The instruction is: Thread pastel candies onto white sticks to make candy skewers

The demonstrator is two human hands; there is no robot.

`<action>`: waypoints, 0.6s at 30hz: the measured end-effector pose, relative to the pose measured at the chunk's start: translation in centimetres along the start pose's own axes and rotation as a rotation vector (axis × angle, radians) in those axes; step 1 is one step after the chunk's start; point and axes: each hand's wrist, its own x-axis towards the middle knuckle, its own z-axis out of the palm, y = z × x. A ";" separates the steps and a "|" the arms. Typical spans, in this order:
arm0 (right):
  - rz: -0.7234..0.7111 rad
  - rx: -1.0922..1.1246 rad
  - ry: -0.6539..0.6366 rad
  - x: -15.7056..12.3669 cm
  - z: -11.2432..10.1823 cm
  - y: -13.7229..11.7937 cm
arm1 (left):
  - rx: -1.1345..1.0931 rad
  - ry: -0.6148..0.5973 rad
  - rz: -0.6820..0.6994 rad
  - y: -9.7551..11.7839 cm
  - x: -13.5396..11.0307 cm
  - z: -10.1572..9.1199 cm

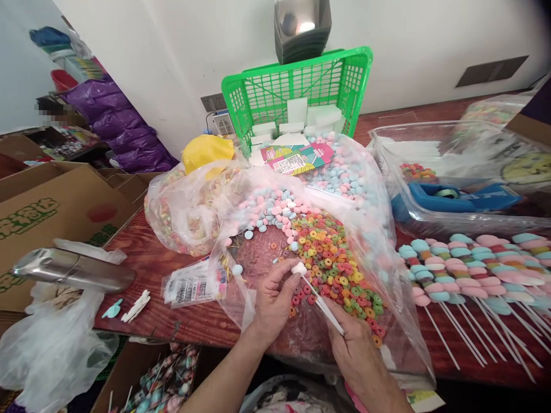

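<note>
My left hand (274, 299) pinches a small white marshmallow (298, 268) between thumb and fingers. Closed around thin white sticks (329, 314), my right hand (356, 347) has one stick's tip at the marshmallow; whether it has pierced it I cannot tell. Both hands are over a clear plastic bag spread on the table. Beneath and beyond them lie ring-shaped gummies (331, 261) in red, orange, yellow and green. Behind these are pink, blue and white marshmallows (275, 209), loose on the plastic. Finished-looking candy skewers (477, 267) with white sticks lie in a pile to the right.
A green basket (364, 86) with white boxes stands against the wall. Right of it is a clear tub (430, 221) holding a blue tape dispenser (465, 198). A steel flask (81, 269) lies left, near cardboard boxes (64, 212). Below the table edge, a box holds more candy (159, 378).
</note>
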 end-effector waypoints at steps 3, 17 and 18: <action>0.006 0.027 0.002 -0.1 0.1 -0.2 | 0.228 -0.009 0.248 -0.1 -0.3 -0.3; 0.022 0.268 0.110 -0.6 0.6 -1.4 | 0.201 -0.094 0.300 -0.3 -1.5 0.9; 0.026 0.274 0.116 -0.7 0.7 -1.3 | 0.217 -0.134 0.288 -0.3 -1.9 1.1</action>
